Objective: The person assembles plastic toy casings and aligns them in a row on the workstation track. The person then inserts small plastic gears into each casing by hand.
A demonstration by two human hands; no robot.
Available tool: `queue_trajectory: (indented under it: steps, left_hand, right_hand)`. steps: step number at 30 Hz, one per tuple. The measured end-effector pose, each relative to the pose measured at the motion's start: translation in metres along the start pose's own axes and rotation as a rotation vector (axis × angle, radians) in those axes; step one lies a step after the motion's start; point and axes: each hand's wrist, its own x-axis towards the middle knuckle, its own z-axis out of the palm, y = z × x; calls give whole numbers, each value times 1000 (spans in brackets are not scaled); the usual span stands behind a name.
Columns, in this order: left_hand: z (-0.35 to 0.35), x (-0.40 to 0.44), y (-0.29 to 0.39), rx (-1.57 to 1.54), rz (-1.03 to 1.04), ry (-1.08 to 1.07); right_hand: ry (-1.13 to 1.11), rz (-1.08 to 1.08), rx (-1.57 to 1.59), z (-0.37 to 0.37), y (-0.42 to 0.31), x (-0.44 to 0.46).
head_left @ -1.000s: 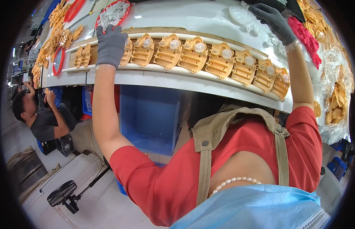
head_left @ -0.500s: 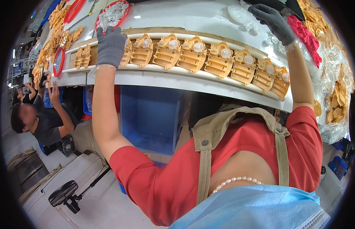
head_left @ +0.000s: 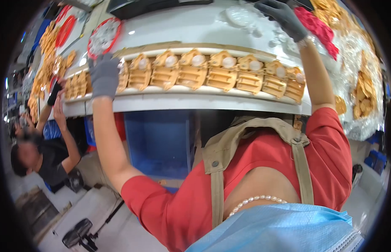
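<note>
Seven yellow housings (head_left: pixel 222 77) carry white discs (head_left: pixel 228 62); left-end housings (head_left: pixel 81 84): none discernible. Left hand (head_left: pixel 105 76), right hand (head_left: pixel 284 20): cannot tell either grip.

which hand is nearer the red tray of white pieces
Left. The left hand is at the near edge of the red tray; the right hand is far off, beside the pink cloth.

We hold our gloved left hand (head_left: pixel 104 75) over a row of tan plastic housings (head_left: pixel 191 75), beside a red-rimmed tray (head_left: pixel 120 28); our gloved right hand (head_left: pixel 284 19) is near pink cloth (head_left: pixel 316 28).
</note>
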Motion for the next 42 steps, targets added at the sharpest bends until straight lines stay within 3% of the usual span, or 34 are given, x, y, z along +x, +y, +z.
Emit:
queue_trajectory:
  steps: [3,5,8,11,13,16,18,19,20,25,31,34,37,42]
  left_hand:
    - [4,-13,2,-98,-57,138]
    - [6,-26,11,-215,-101,257]
    - [15,-50,43,-431,-100,566]
    - [30,-79,74,-639,-261,781]
    - [34,-94,92,-704,-407,836]
    - [43,-106,105,-705,-510,866]
    - [48,-109,108,-733,-561,894]
    - [48,-109,110,-725,-561,917]
    - [47,-107,110,-716,-561,942]
    - [39,-99,117,-693,-573,989]
    - [48,-91,127,-739,-555,1030]
    - [44,-86,130,-739,-509,1046]
    - [49,-84,132,-781,-545,1063]
    - [51,-84,132,-768,-561,1051]
  right_hand:
    - [152,-170,-279,-1,8,6]
    - [133,-200,-297,7,22,17]
    - [194,-257,-451,6,30,31]
    - [316,-343,-606,-13,50,43]
    - [202,-256,-481,-17,43,24]
    - [80,-242,-504,-10,28,-11]
    - [-58,-229,-494,1,54,-7]
    - [-2,-426,-529,9,59,-10]
    - [-1,-486,-661,16,41,-19]
    - [-47,-495,-894,38,53,-15]
    - [-201,-57,-846,31,12,-31]
    - [-184,-204,-928,22,37,-26]
    - [-230,-203,-964,12,18,-29]
    - [-124,-202,-576,11,18,-15]
